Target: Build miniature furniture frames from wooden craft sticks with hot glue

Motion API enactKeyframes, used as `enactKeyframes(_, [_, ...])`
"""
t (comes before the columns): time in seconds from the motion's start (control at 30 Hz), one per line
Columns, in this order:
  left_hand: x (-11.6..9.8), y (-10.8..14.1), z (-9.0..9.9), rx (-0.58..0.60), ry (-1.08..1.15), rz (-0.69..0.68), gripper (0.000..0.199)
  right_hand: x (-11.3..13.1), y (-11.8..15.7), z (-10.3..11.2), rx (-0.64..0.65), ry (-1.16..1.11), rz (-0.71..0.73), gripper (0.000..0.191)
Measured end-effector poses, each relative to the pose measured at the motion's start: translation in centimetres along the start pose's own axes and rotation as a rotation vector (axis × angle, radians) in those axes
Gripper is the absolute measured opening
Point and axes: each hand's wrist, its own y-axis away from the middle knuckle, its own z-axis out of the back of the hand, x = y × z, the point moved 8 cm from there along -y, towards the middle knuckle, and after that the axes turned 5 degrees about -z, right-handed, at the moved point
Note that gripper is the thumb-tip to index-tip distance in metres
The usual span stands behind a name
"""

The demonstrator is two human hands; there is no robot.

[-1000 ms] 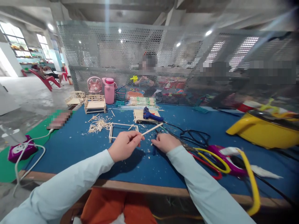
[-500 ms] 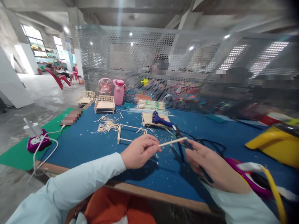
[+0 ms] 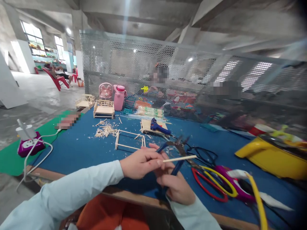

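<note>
Between its fingertips my left hand (image 3: 142,163) pinches a thin wooden stick (image 3: 181,158) that points to the right. My right hand (image 3: 176,187) is wrapped round the blue handles of a pair of pliers (image 3: 178,147), whose jaws stand apart above the table. The two hands are close together, and the stick passes in front of the pliers. Just beyond them a small rectangular stick frame (image 3: 129,147) stands on the blue tabletop. Behind it a blue glue gun (image 3: 160,127) rests on a flat wooden piece (image 3: 146,125).
Scissors with red and yellow handles (image 3: 211,185) and a purple power strip (image 3: 223,175) lie at right, near a yellow container (image 3: 273,156). Stick scraps (image 3: 106,131), small wooden chairs (image 3: 103,109) and a pink flask (image 3: 119,97) sit at left. A perforated metal screen (image 3: 134,64) stands behind.
My right hand has moved left with the pliers, close to my left hand, and the handles have spread. The scissors have come into sight. My view has shifted slightly right.
</note>
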Motion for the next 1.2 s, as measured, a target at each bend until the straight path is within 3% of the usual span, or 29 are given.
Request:
enactKeyframes(0.07, [-0.1, 0.0, 0.7, -0.058, -0.021, -0.004, 0.029, 0.7, -0.6, -0.2, 0.006, 0.026, 0.047, 0.044])
enactKeyframes(0.13, [0.4, 0.1, 2.5, -0.219, 0.002, 0.037, 0.029, 2.3, -1.1, 0.8, -0.057, 0.005, 0.126, 0.054])
enactKeyframes(0.2, [1.5, 0.4, 4.3, -0.381, 0.094, 0.125, 0.029, 3.8, -1.4, 2.2, -0.104, 0.000, 0.196, 0.067])
enactKeyframes(0.3, [3.4, 0.8, 5.3, -0.480, 0.252, 0.283, 0.030, 4.5, -1.6, 3.9, -0.074, 0.047, 0.206, 0.079])
enactKeyframes(0.37, [3.8, 1.0, 5.4, -0.496, 0.291, 0.319, 0.031, 4.4, -1.6, 4.5, -0.046, 0.158, 0.176, 0.077])
enactKeyframes(0.47, [3.7, 1.1, 5.6, -0.528, 0.275, 0.308, 0.032, 4.1, -1.4, 4.5, -0.066, 0.537, 0.138, 0.069])
enactKeyframes(0.53, [3.5, 1.2, 5.6, -0.530, 0.235, 0.295, 0.031, 4.2, -1.3, 4.0, -0.068, 0.790, 0.130, 0.068])
enactKeyframes(0.63, [3.5, 1.4, 5.5, -0.526, 0.180, 0.287, 0.031, 4.2, -1.3, 3.0, -0.022, 0.979, 0.136, 0.070])
enactKeyframes(0.8, [3.4, 1.5, 5.4, -0.522, 0.139, 0.270, 0.032, 3.7, -1.3, 2.4, 0.021, 1.086, 0.130, 0.072])
enactKeyframes(1.2, [3.0, 1.4, 5.2, -0.476, 0.022, 0.273, 0.032, 4.1, -2.2, 1.4, 0.016, 1.046, 0.089, 0.069])
